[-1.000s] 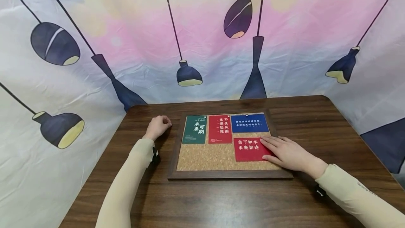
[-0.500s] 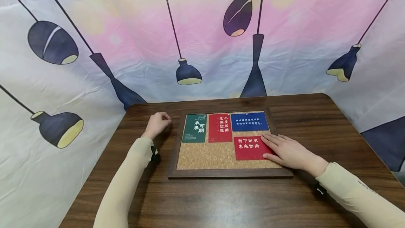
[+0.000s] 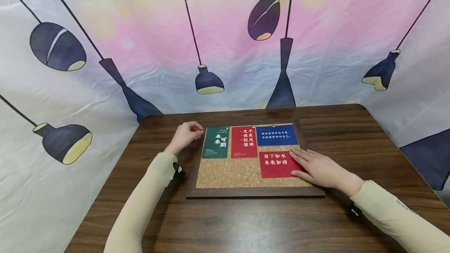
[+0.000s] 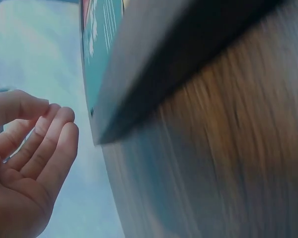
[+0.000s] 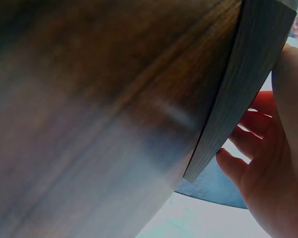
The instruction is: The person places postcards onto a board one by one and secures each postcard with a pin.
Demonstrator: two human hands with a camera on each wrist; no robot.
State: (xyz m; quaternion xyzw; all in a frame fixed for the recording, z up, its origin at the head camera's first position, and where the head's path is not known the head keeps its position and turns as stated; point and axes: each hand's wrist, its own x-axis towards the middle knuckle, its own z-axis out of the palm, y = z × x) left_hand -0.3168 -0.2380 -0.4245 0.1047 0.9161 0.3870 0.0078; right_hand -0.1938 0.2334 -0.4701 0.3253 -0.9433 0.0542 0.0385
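Note:
A framed cork board (image 3: 225, 173) lies on the table. On its right half, my right hand (image 3: 321, 169) rests with fingers extended, pressing the lower red card (image 3: 274, 167) and covering its right end. At the board's upper left corner, my left hand (image 3: 184, 138) pinches a tiny whitish pushpin (image 3: 202, 131) between thumb and fingertips. In the left wrist view the thumb and fingertips (image 4: 64, 115) come together beside the frame's corner, and the pushpin is hidden there. Along the top hang a green card (image 3: 211, 147), a tall red card (image 3: 242, 151) and a blue card (image 3: 275, 141), each with a small pin at its upper edge.
The wooden table (image 3: 246, 225) extends around the board on all sides. Behind it hangs a cloth backdrop (image 3: 232, 50) printed with dark lamps. Dark bands with small devices sit at both wrists.
My left hand has moved right from beside the board to its upper left corner, and the whitish pushpin now shows at its fingertips. My right hand stays on the red card.

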